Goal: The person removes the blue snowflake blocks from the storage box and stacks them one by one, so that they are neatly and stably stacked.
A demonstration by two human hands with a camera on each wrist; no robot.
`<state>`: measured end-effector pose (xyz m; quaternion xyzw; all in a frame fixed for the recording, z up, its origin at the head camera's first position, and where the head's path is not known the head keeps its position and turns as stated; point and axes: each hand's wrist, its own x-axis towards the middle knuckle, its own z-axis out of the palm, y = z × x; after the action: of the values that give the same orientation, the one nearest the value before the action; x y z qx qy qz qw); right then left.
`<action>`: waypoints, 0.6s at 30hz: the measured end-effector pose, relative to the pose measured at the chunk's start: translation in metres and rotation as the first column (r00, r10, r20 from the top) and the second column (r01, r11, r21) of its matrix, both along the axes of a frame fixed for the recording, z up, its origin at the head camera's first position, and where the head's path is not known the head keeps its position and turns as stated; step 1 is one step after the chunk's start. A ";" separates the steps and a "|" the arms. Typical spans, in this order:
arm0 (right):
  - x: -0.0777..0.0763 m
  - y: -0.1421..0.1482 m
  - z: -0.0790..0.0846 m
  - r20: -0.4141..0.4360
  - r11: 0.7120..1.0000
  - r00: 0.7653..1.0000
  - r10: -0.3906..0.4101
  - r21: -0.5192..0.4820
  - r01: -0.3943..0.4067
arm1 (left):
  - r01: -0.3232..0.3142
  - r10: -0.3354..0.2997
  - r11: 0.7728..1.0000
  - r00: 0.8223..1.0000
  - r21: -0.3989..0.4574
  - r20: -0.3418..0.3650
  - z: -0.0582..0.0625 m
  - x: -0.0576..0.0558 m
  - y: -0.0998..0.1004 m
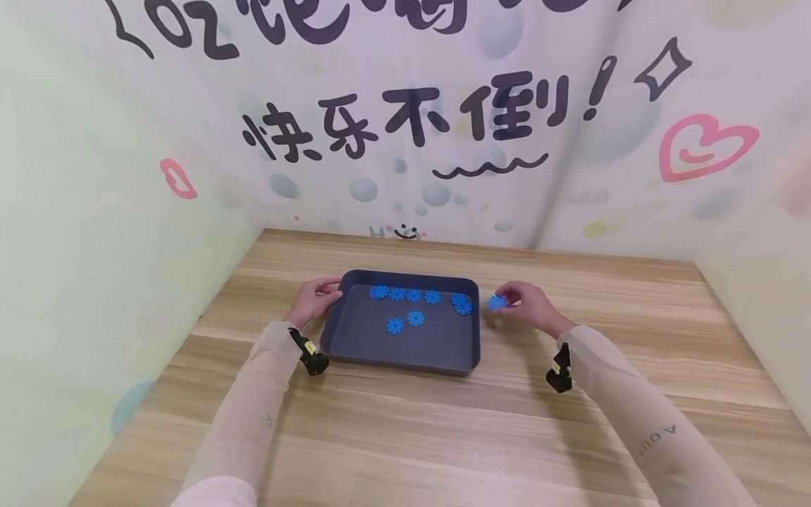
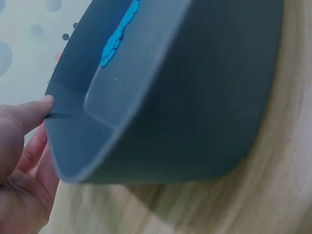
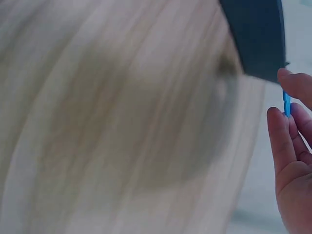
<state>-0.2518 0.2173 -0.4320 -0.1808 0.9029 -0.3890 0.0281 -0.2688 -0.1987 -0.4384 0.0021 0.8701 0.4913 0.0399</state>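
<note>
A dark grey rectangular tray [image 1: 361, 341] lies on the wooden table, with several blue notched discs [image 1: 395, 325] on its floor. Most of them line the far side; two lie nearer the middle. My left hand [image 1: 313, 301] grips the tray's left rim. In the left wrist view its thumb [image 2: 36, 113] lies over the rim and the fingers are outside the wall. Just beyond the tray's right side, my right hand [image 1: 531, 307] pinches a blue notched disc [image 1: 497, 303]. The right wrist view shows that disc edge-on between thumb and fingertips, partly covered by them.
The wooden table [image 1: 405, 429] meets a printed wall sheet [image 1: 355, 204] at the back, with pale side panels left and right. A small black camera [image 1: 313, 359] is strapped to the left wrist, another camera [image 1: 560, 373] to the right.
</note>
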 end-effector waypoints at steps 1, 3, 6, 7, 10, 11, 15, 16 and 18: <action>0.000 0.002 -0.001 0.016 1.000 1.000 -0.007 0.011 0.007 | 0.000 0.000 1.000 1.000 0.004 -0.003 0.000 0.000 0.000; 0.000 0.006 -0.004 0.046 0.999 0.999 -0.014 0.033 0.013 | -0.001 0.001 1.000 1.000 0.010 -0.013 0.000 0.001 0.000; 0.002 0.011 -0.008 0.087 0.998 0.996 -0.005 0.065 0.000 | -0.005 0.005 1.000 1.000 0.013 -0.028 0.000 0.001 0.001; 0.002 0.012 -0.009 0.092 0.997 0.996 -0.006 0.071 -0.001 | -0.004 0.004 1.000 0.999 0.013 -0.032 0.000 0.001 0.001; 0.002 0.014 -0.013 0.093 0.996 0.996 -0.002 0.086 -0.006 | -0.012 0.013 1.000 0.999 0.019 -0.035 0.001 0.001 0.001; 0.002 0.015 -0.014 0.092 0.996 0.996 0.000 0.085 -0.008 | -0.012 0.013 1.000 0.999 0.018 -0.036 0.001 0.002 0.001; 0.001 0.018 -0.018 0.085 0.996 0.996 -0.002 0.094 -0.006 | -0.004 0.004 1.000 0.999 0.001 -0.033 0.003 0.002 0.001; 0.001 0.019 -0.019 0.087 0.995 0.996 -0.006 0.095 -0.002 | -0.003 0.003 1.000 1.000 -0.002 -0.029 0.003 0.002 0.001; 0.001 0.021 -0.020 0.093 0.995 0.996 -0.013 0.098 0.004 | -0.001 0.000 1.000 1.000 -0.011 -0.026 0.002 0.002 0.001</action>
<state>-0.2509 0.2383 -0.4519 -0.1569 0.9193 -0.3524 0.0775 -0.2664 -0.1976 -0.4360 0.0082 0.8732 0.4864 0.0283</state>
